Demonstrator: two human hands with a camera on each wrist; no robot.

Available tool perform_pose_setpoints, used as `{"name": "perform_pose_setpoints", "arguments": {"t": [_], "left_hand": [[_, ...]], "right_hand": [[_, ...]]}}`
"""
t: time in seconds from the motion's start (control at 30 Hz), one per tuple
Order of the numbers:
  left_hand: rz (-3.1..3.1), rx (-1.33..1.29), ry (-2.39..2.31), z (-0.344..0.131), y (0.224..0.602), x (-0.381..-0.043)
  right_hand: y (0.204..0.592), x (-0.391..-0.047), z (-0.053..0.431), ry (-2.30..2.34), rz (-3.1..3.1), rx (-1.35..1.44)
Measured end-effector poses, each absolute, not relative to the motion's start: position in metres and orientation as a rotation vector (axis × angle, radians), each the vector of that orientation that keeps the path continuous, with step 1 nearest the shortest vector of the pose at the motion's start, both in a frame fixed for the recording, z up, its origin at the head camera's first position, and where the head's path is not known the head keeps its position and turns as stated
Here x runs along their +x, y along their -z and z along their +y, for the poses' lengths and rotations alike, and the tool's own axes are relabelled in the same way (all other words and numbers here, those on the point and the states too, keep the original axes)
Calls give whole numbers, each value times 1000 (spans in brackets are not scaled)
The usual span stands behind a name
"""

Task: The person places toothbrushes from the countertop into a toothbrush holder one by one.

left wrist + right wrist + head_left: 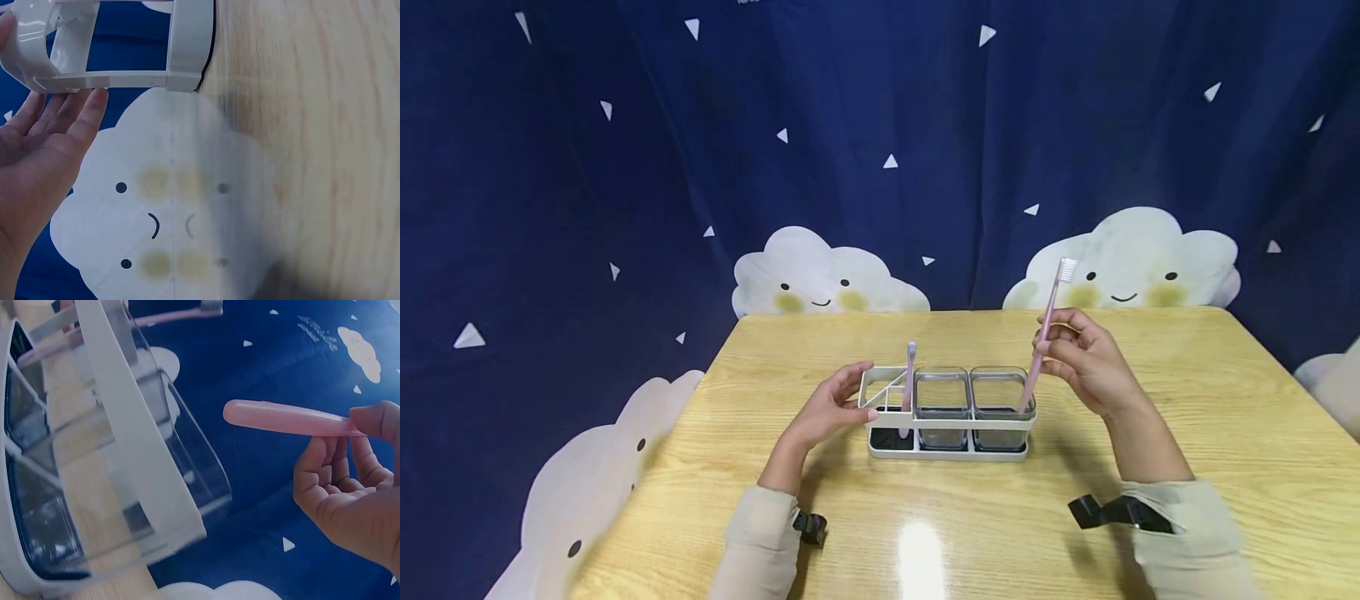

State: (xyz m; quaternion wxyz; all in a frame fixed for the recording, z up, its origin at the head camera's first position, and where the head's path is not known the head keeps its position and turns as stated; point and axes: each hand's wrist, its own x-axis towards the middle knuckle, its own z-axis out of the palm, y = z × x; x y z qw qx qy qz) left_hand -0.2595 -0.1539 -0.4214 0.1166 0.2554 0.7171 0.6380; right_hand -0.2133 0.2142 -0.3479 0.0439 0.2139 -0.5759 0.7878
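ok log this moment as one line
left hand: holds white rack | right hand: pinches pink toothbrush | second toothbrush: stands in rack

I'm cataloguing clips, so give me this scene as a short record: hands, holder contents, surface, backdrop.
Left hand: holds the left end of a white, rectangular, open-framed toothbrush holder
Right hand: pinches a slim pink toothbrush, bristle end up
Holder contents: two clear, square-rimmed cups; a slim pinkish-purple toothbrush standing in the section left of them
Surface: pale yellowish wood-grain table
Backdrop: dark blue cloth printed with white triangles and smiling clouds
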Motion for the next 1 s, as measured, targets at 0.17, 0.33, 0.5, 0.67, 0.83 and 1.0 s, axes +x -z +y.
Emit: {"name": "perform_pose_setpoints", "arguments": {"t": [0.17, 0.33, 0.5, 0.67, 0.83, 1.0], "left_hand": [[2072, 747, -1893, -154, 421, -260], [2065, 770, -1893, -154, 424, -261], [2058, 769, -1899, -154, 424, -262], [2044, 767, -1910, -155, 423, -261], [2047, 771, -1894, -154, 422, -262], [2082, 740, -1867, -155, 421, -262]], "right_hand": [[347, -215, 199, -2401, -1718, 668], [347, -215, 186, -2441, -1621, 701], [346, -215, 171, -2446, -1623, 693], [344, -214, 156, -2452, -1620, 676], [344, -214, 143, -2451, -1612, 656], [346, -216, 130, -2434, -1685, 616]]}}
